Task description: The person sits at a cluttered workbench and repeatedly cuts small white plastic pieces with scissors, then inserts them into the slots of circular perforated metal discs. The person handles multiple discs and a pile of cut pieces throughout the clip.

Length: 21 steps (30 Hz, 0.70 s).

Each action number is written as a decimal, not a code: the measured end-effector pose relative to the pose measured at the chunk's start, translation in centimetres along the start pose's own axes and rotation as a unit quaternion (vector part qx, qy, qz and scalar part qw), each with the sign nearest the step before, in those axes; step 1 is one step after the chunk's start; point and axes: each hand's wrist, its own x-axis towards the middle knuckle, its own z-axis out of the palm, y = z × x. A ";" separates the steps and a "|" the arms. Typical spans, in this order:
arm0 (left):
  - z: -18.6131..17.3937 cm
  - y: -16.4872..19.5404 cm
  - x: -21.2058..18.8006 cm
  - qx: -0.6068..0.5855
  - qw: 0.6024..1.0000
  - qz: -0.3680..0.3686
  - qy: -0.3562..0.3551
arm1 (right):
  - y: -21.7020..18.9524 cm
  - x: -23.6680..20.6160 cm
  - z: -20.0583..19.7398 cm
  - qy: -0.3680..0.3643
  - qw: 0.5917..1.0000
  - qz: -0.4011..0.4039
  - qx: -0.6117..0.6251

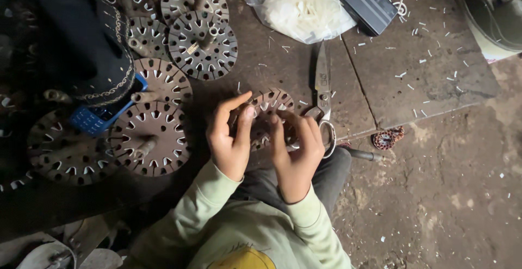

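Sleeves: pale green sleeves (217, 214) are seen lowest in the view, nearest the camera, running up to both hands.
Left hand: the left hand (231, 138) is closed on the left edge of a slotted metal disc (269, 106), with the thumb and fingers curled around its rim.
Right hand: the right hand (298, 149) is closed on the right and lower side of the same disc, its fingers laid over the face.
Held disc: the round, rusty brown disc is held upright between the two hands, above the lap and just beside the scissors; its lower half is hidden by the fingers.
Scissors: a pair of metal scissors (322, 92) is laid on the dark board (424, 79), blades pointing away, its handle loop just beside the right hand.
Other discs: more slotted discs (202, 43) are spread over the ground to the left, some fitted with short shafts.
Phone: a blue keypad phone (95, 118) is laid on the discs at the left.
Bag: a clear plastic bag (299, 8) of white material is set at the top, touching a black ribbed box (367, 2).
Scraps: small white scraps (421, 60) are scattered over the board.
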 end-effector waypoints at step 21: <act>0.0 0.5 1.2 -0.003 0.998 0.025 -0.050 | 4.3 2.7 0.4 -0.070 0.961 0.180 0.198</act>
